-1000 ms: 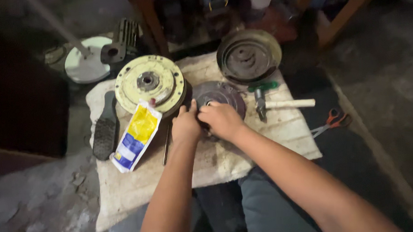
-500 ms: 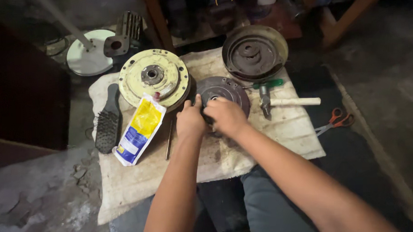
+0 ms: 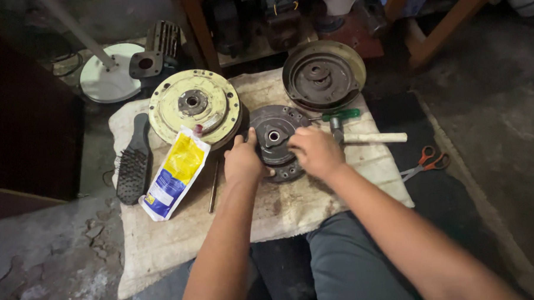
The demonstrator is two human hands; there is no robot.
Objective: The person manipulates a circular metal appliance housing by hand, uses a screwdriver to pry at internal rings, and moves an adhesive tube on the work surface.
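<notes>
Person sits on the floor over a stained cloth (image 3: 316, 210), both hands on a dark round metal hub disc (image 3: 273, 138) lying flat near the cloth's middle. Left hand (image 3: 243, 159) grips the disc's left rim, thumb up over the edge; right hand (image 3: 314, 151) lies over its right lower side, fingers curled on it. Hands are close together but not touching, both pressed on the disc; what the fingertips do underneath is hidden. Progress, judged from the layout: the unit looks already taken apart, since the cream-yellow round housing (image 3: 194, 106) lies separate, just left of the disc, and the dark dished cover (image 3: 323, 74) sits open side up at the cloth's far edge. The disc itself seems mid-handling, not yet fitted to either part. A yellow-and-blue tube (image 3: 176, 174) lies beside the housing, so greasing may be in hand; cannot tell if any has been applied. Tools lie out: green-handled screwdriver (image 3: 342, 114), hammer (image 3: 367, 138) with pale handle just right of the right hand, thin metal rod (image 3: 212, 187), black brush (image 3: 134, 163) at the left edge, orange-handled scissors (image 3: 424, 162) off the cloth.
</notes>
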